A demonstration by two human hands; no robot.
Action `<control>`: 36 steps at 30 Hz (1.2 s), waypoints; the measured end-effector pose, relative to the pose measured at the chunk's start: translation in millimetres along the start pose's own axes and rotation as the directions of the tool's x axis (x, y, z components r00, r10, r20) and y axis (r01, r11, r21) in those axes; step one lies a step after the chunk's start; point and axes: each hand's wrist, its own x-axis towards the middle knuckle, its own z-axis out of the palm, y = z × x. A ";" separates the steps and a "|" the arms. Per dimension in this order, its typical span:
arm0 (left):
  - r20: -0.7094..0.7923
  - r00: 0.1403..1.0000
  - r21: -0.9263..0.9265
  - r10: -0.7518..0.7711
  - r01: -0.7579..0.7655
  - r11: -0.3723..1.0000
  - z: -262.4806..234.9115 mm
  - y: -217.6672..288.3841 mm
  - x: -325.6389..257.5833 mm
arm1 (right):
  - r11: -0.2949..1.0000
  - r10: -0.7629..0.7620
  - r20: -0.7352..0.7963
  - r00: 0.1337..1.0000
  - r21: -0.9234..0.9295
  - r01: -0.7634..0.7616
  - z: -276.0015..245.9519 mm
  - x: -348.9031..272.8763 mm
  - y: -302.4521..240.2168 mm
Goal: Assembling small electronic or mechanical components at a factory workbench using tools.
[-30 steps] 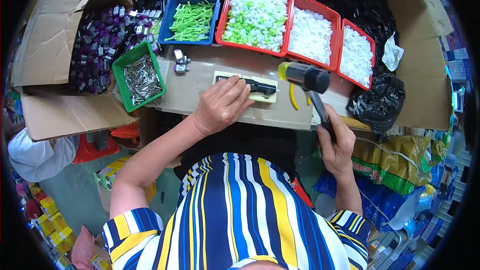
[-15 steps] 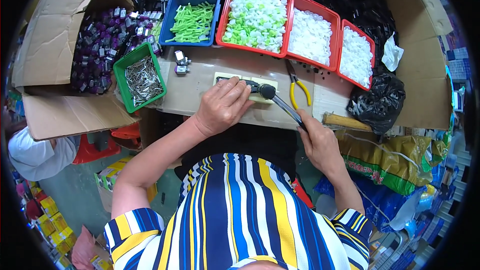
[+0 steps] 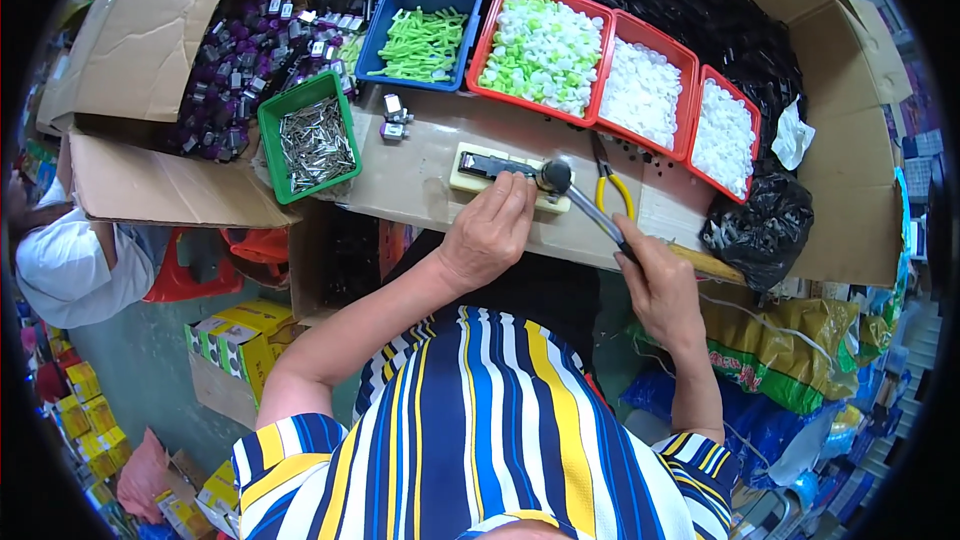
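A cream-coloured block [image 3: 466, 181] lies on the cardboard-covered worktop, with a long black plastic part [image 3: 484, 166] seated in its top. My left hand [image 3: 490, 235] has its fingertips closed together on the right end of that part; whatever lies right under them is hidden. In my right hand [image 3: 662, 292] is a hammer [image 3: 598, 217], gripped by its handle. Its round head [image 3: 555, 175] is over the block's right end, close beside my left fingertips. Whether it touches the part, I cannot tell.
Behind the block stand a blue tray [image 3: 366, 68] of green sticks and red trays [image 3: 590, 120] of small white and green pieces. A green tray [image 3: 268, 155] holds metal pins. Yellow-handled pliers [image 3: 628, 198] lie right of the block. Open cardboard boxes [image 3: 170, 180] flank the worktop.
The whole view has shifted, with the worktop now further right and lower. My left hand has slid rightward along the black part, uncovering its left end. The hammer remains over the block's right end.
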 end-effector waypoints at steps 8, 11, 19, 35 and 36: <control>-0.047 0.999 -0.018 0.012 -0.013 1.000 0.9 -0.6 -0.8 | 0.970 -0.240 -0.104 0.965 0.020 0.243 7.2 35.1 -10.8; 0.035 0.999 -0.078 -0.019 0.022 0.997 3.5 -0.7 -8.0 | 0.969 -0.238 -0.007 0.971 -0.065 0.238 2.3 40.0 -17.5; -0.016 0.999 -0.132 -0.034 0.032 0.991 -0.8 -5.2 -4.9 | 0.978 -0.195 -0.024 0.980 -0.075 0.193 6.4 42.4 -15.0; -0.074 0.990 -0.179 -0.122 0.107 0.978 -13.4 -33.2 -9.4 | 0.902 -0.375 -0.393 0.840 0.055 0.429 16.0 20.1 -6.3; -0.077 0.991 -0.184 -0.113 0.097 0.978 -13.5 -33.1 -7.3 | 0.905 -0.369 -0.396 0.841 0.055 0.422 19.6 19.2 -2.0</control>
